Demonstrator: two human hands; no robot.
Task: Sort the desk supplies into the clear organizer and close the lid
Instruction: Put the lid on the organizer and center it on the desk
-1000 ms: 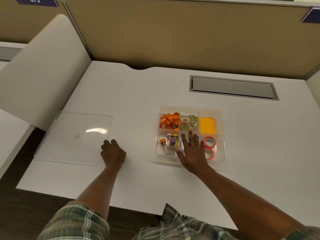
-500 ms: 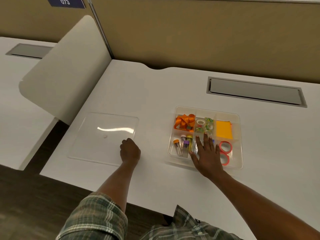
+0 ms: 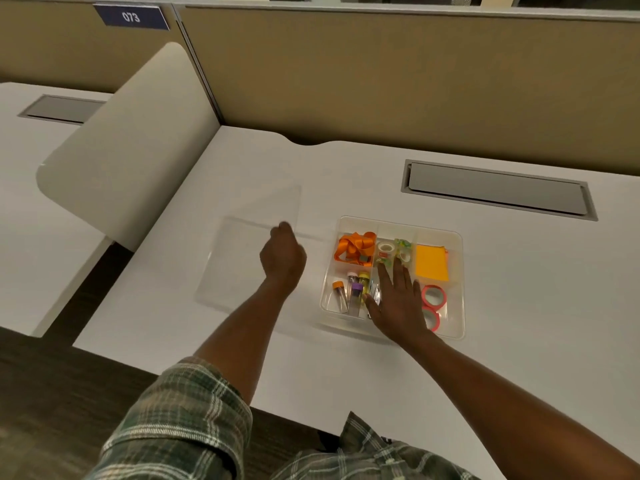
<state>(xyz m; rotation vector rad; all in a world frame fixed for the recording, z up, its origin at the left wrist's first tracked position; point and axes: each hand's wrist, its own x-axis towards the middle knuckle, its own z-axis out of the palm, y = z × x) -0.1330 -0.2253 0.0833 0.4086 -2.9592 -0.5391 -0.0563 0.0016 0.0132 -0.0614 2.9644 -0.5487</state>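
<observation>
Gripping one lid (image 3: 235, 268), left hand (image 3: 282, 252); right hand (image 3: 398, 301) spread flat on one organizer (image 3: 458, 285)

Even overhead light, perhaps slight motion blur

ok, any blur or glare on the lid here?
Head view: lid is motion-blurred and nearly lost against the desk, with no glare on it; left hand gripping it is soft too; organizer and right hand read sharp.

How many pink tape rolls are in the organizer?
2 pink tape rolls, both in the organizer's near-right compartment: one farther back, one nearer, partly under the right hand. More may hide beneath.
</observation>
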